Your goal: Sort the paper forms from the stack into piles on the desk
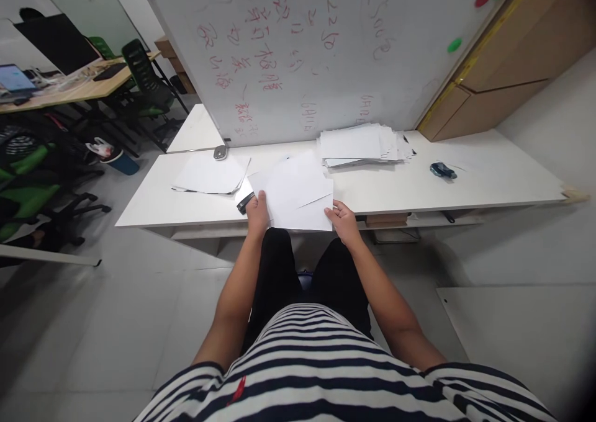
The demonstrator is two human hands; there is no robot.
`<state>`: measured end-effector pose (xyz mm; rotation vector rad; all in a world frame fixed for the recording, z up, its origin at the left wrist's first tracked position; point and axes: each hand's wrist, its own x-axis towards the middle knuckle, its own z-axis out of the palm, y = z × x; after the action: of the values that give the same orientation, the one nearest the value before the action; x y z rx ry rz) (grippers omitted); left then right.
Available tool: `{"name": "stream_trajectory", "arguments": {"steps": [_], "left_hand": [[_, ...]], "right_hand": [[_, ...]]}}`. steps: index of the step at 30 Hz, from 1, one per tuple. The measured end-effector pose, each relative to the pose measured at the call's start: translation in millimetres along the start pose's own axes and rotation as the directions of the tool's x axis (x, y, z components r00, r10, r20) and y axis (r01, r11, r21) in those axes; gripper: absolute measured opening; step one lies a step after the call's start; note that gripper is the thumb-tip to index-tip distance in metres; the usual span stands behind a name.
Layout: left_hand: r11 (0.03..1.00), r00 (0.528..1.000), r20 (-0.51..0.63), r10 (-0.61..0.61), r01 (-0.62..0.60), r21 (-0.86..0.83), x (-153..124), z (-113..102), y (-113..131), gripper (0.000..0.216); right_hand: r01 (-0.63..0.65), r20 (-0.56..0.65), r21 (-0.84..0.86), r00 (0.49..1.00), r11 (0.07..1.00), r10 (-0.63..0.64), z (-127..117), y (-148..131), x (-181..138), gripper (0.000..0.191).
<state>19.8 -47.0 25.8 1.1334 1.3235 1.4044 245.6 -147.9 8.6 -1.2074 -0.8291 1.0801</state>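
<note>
Several white paper sheets (pixel 293 189) are held between my two hands over the front edge of the white desk (pixel 391 192). My left hand (pixel 257 212) is closed on their left edge, thumb on top. At the lower right corner, my right hand (pixel 343 220) pinches the paper. A black stapler-like object (pixel 244 203) lies right beside my left hand, partly hidden. To the left rests a loose pile of paper (pixel 209 174). Behind and right of the held sheets sits a thicker, uneven paper stack (pixel 354 144).
A whiteboard (pixel 302 56) with red writing stands at the desk's back. A grey computer mouse (pixel 220 152) lies near its lower left corner. On the right are a dark blue object (pixel 442 170) and cardboard boxes (pixel 503 56). A shelf (pixel 200 231) runs under the desktop.
</note>
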Motion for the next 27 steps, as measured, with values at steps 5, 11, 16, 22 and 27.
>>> {"name": "stream_trajectory", "arguments": {"steps": [5,11,16,22,27], "left_hand": [[0.999,0.999,0.018,-0.037,0.037,-0.024,0,-4,-9,0.048],[0.989,0.993,-0.046,-0.106,0.101,-0.110,-3,-11,-13,0.050],[0.973,0.985,0.099,-0.142,0.157,-0.172,-9,-16,-12,0.050],[0.969,0.988,0.096,-0.124,0.141,-0.202,-11,-14,-15,0.046],[0.980,0.996,-0.012,-0.085,0.082,-0.181,-15,-25,-18,0.043]], "right_hand": [[-0.004,-0.010,-0.027,1.000,1.000,0.004,-3,0,-3,0.048],[0.024,-0.091,-0.195,0.995,0.980,-0.042,-6,-7,-9,0.040],[0.059,-0.183,-0.321,0.975,0.945,-0.123,-5,-12,-12,0.045],[0.078,-0.199,-0.325,0.968,0.943,-0.149,1,-19,-16,0.050],[0.131,-0.148,-0.382,0.969,0.915,-0.200,3,-23,-12,0.047]]}}
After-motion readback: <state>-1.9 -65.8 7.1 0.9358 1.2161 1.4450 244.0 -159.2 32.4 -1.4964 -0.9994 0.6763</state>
